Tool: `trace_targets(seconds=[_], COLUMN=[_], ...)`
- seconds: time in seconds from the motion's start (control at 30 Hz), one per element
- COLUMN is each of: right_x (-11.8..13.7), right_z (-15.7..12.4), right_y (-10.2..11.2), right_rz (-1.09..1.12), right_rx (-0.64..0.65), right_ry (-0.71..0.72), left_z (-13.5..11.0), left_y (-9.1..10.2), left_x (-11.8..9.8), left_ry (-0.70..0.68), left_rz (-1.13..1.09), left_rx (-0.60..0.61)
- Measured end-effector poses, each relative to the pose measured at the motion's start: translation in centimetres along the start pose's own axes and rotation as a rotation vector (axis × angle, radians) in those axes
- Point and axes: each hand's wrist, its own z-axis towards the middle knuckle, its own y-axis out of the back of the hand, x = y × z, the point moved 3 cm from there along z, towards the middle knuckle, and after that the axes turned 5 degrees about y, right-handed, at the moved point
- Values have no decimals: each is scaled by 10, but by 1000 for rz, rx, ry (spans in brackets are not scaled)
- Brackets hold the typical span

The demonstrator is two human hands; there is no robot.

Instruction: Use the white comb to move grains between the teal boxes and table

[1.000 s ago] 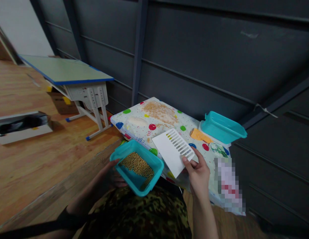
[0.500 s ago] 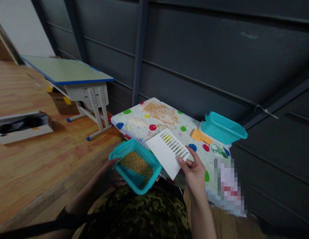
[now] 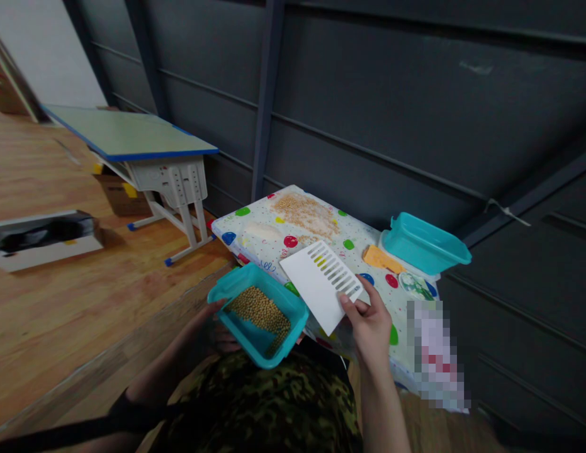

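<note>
The person's left hand (image 3: 210,330) grips the near-left side of a turquoise plastic basin (image 3: 293,306), its thumb over the rim and the other fingers against the outside. The basin sits low in front of the camouflage-patterned clothing (image 3: 269,409), at the near edge of the table, tilted in the view. A layer of round, tan, soybean-like beans (image 3: 257,307) covers part of its floor, leaving bare turquoise toward the near end. The right hand (image 3: 372,321) pinches a white slotted panel (image 3: 316,290) by its right edge, thumb on top and fingers curled beneath. The panel is held tilted over the near part of the table, just right of the basin, and its row of parallel slots lets the cloth show through. Behind it, the polka-dotted tablecloth (image 3: 356,228) carries a spread of beans and finer grains (image 3: 304,214), with a pale patch (image 3: 262,231) to the left whose substance cannot be told. Farther right stand a second turquoise basin (image 3: 425,242), an orange cloth (image 3: 381,258) and a round piece with a green print (image 3: 415,285); nearer, one item (image 3: 435,352) is blurred into blocks. A pale-green desk with blue edging (image 3: 132,133) stands off to the left.
</note>
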Motion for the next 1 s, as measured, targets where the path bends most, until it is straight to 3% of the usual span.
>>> trace_targets(seconds=[0.2,0.4,0.53,0.73,0.87,1.0], right_x=[3,7,4,-3,-4,-3], right_z=[11,23,28,52,66,64], right_y=[-11,-28,-16,13,12,3], right_rz=[-56,-91,-59,-98,-112,-104], right_rx=[-47,69,128,-107,-123,-24], right_ry=[69,91,71,123,129,100], left_z=[-8,-15,-17,-23,-25,-20], left_y=[-9,-14,-16,-19,-19,-14], left_x=[-5,-9,-10,-14,-14,-11], left_ry=[12,-38,-28,-28,-58,-50], left_rz=[28,27,20,11,30,30], left_rx=[-69,-88,-107,-128,-92,-103])
